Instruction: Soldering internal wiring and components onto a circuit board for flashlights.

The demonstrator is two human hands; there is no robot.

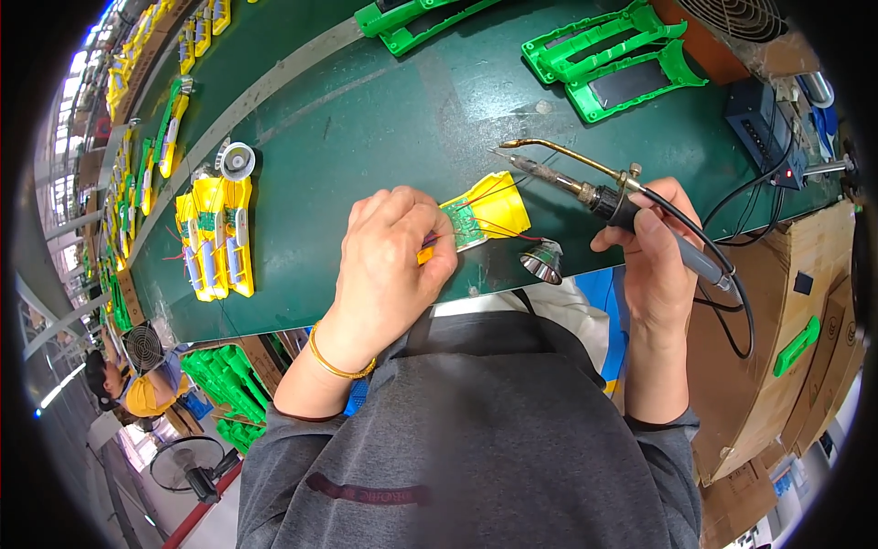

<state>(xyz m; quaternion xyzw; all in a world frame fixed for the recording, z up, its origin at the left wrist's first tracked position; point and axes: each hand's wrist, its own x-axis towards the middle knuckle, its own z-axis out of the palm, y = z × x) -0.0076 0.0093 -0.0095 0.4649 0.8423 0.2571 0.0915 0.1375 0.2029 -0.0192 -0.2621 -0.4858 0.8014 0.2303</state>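
My right hand (660, 261) grips a soldering iron (631, 215) by its dark handle. A brass tube (567, 156) is fixed along the iron, and its tip points left over the table. My left hand (393, 242) is closed around one end of a yellow plastic flashlight housing (501, 203), covering much of it. A green circuit board (464, 224) sits in that housing, with thin red and black wires leading off. A silver reflector cup (543, 263) lies by the table's near edge, at the end of the red wire. The iron's tip is apart from the board.
Several yellow housings with batteries (212, 240) lie left, beside a round lamp head (237, 161). Green plastic frames (613, 59) lie at the far right. A dark control box (764, 128) with cables stands right, above cardboard boxes (759, 339). A co-worker (146, 389) is at lower left.
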